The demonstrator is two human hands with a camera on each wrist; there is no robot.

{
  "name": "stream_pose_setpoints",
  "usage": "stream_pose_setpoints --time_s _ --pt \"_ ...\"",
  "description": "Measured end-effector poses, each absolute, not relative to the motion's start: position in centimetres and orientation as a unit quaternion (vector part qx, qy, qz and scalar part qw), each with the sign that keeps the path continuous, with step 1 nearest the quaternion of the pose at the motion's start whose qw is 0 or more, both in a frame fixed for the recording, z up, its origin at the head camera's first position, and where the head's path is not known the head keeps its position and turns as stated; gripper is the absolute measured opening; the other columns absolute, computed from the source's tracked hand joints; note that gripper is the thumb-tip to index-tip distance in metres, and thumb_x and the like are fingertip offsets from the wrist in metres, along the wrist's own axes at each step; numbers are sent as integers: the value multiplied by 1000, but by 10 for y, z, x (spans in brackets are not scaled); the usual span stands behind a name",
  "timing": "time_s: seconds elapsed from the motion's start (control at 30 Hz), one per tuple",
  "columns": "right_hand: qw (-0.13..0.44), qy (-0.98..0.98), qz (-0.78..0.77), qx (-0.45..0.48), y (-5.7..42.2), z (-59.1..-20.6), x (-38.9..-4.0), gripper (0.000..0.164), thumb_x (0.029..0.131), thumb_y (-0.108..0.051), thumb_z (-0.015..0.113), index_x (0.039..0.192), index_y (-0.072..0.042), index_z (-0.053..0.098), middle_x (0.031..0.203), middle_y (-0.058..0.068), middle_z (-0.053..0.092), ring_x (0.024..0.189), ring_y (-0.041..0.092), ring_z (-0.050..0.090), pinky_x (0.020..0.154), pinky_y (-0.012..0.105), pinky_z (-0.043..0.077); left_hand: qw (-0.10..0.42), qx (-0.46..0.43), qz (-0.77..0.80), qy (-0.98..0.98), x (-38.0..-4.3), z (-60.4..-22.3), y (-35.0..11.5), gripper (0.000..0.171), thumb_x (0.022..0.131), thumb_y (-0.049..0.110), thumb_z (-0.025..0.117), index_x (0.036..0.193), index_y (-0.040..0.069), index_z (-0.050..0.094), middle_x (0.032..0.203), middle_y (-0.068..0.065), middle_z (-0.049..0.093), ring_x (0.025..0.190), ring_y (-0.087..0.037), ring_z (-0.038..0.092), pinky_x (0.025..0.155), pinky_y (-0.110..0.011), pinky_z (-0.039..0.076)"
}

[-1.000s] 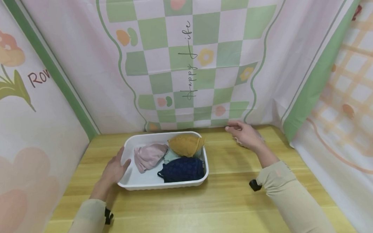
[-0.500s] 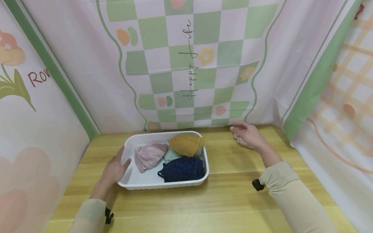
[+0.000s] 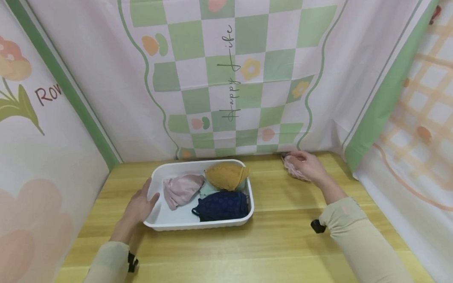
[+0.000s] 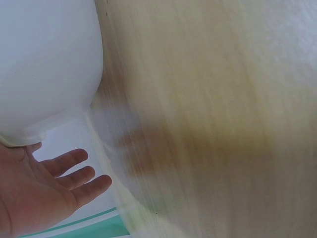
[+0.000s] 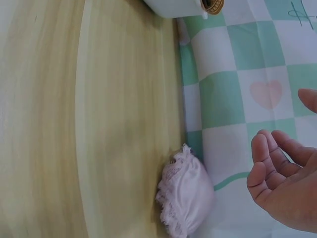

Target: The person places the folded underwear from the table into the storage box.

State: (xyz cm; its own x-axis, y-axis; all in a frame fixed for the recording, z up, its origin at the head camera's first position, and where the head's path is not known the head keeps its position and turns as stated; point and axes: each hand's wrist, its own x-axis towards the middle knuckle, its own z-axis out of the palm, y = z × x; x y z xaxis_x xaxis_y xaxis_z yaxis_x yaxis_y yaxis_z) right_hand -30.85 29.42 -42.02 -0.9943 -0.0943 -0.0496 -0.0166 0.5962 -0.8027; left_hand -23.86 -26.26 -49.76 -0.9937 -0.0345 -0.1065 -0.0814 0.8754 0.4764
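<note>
On the table's left half stands a white plastic tray (image 3: 176,219). My left hand (image 3: 138,207) rests at its left end, thumb over the rim; in the left wrist view the other fingers of the hand (image 4: 39,193) extend straight past the tray wall (image 4: 44,59). At the back right my right hand (image 3: 309,168) hovers over a pale pink, lace-trimmed garment, perhaps a folded bra (image 3: 294,170), partly hidden by it in the head view. In the right wrist view the hand (image 5: 285,181) is loosely curled, holding nothing, apart from the pink garment (image 5: 188,196).
In the tray lie a pink folded garment (image 3: 183,190), a mustard one (image 3: 225,176), a navy one with a strap (image 3: 223,206) and a mint one (image 3: 209,188) partly covered. A checkered curtain (image 3: 224,94) hangs along the table's back edge.
My right hand has shifted slightly right, uncovering more of the pink lace-trimmed garment beneath it. The left hand and the tray have stayed put.
</note>
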Motion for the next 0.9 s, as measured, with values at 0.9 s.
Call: stream_pose_setpoints --time_s 0.9 --pt "35 906 -423 6 313 -430 -309 66 104 -49 43 151 -3 40 149 28 45 131 43 49 102 49 48 41 -27 253 966 -240 -502 -265 75 106 44 36 161 11 -2 157 -36 26 139 -57 34 113 -69 34"
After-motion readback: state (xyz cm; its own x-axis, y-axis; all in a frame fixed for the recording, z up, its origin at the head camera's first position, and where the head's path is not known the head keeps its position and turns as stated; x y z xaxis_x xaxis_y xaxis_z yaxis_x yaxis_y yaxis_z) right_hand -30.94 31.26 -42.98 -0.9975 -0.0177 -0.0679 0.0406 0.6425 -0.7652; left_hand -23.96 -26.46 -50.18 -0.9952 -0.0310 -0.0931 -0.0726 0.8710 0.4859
